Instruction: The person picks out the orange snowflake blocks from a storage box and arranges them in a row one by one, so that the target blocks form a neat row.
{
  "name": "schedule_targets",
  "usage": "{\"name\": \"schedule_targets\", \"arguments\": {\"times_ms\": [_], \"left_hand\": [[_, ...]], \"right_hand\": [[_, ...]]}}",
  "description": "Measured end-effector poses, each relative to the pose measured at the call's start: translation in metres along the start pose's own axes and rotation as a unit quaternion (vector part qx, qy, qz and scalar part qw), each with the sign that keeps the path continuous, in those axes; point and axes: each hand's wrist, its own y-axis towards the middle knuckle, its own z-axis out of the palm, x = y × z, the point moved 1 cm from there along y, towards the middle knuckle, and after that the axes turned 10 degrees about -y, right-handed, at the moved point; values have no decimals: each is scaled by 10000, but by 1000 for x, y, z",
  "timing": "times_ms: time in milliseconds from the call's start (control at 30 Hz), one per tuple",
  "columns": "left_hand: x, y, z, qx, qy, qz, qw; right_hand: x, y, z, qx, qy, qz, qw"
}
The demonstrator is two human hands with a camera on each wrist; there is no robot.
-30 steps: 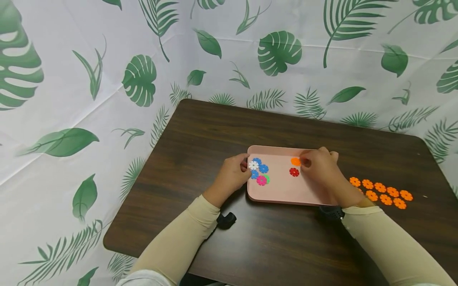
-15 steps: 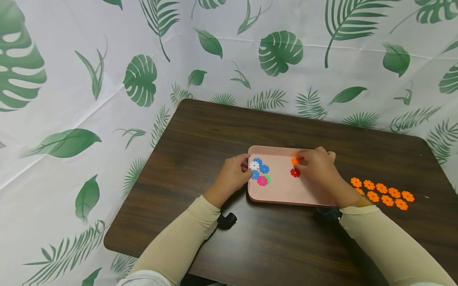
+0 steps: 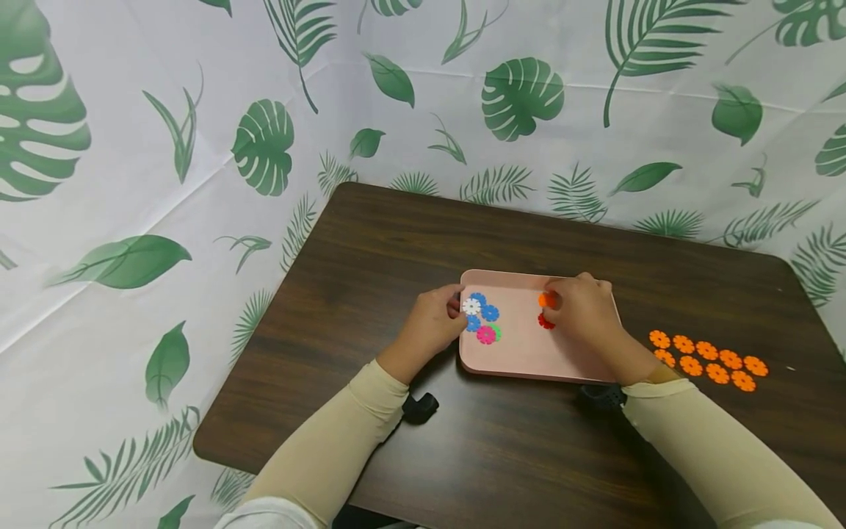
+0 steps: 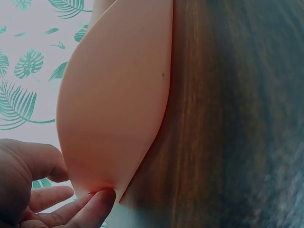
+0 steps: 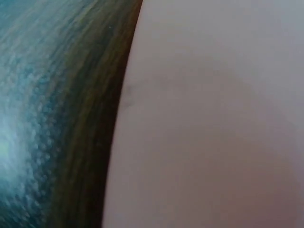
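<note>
A pink tray rests on the dark wood table. My left hand holds its left rim; the left wrist view shows fingertips against the tray's outer wall. Over the tray's right part, my right hand has bent fingers around an orange flower disc; whether they pinch it is unclear. My thumb partly covers a red flower disc just below. Near the left rim lie a white disc, several blue discs, and a pink disc overlapping a green one.
Several orange flower discs lie in two rows on the table, right of the tray. The table has a leaf-patterned white cloth behind it. In the right wrist view, the pink tray's wall fills much of the picture.
My right hand has shifted a little left inside the tray, its fingers coming over the orange disc and its thumb over the red one. The left hand stays on the rim.
</note>
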Motion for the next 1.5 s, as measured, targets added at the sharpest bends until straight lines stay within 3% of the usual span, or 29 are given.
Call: {"name": "schedule_targets", "arguments": {"times_ms": [167,300,433,600,767,1133,1300,1500], "left_hand": [[0,0,1,34,-72,-21,10000],[0,1,2,24,-71,-44,10000],[1,1,1,-8,-42,-54,10000],[1,1,2,-41,8,67,10000],[3,1,2,-56,-2,106,9999],[3,0,3,-31,-17,-94,9999],[2,-1,2,-28,-11,-179,9998],[1,-1,3,-28,44,-321,9995]], "right_hand": [[-3,-1,0,101,99,88,9999],[-7,-2,-9,210,521,321,9979],[-19,-10,-22,49,990,549,9936],[-44,-37,-39,-335,1210,740,9893],[-78,-70,-47,-313,1385,1080,9839],[-146,-128,-41,-271,674,1845,9801],[-166,-146,-40,-156,439,2121,9761],[-182,-162,-38,-72,253,2658,9637]]}}
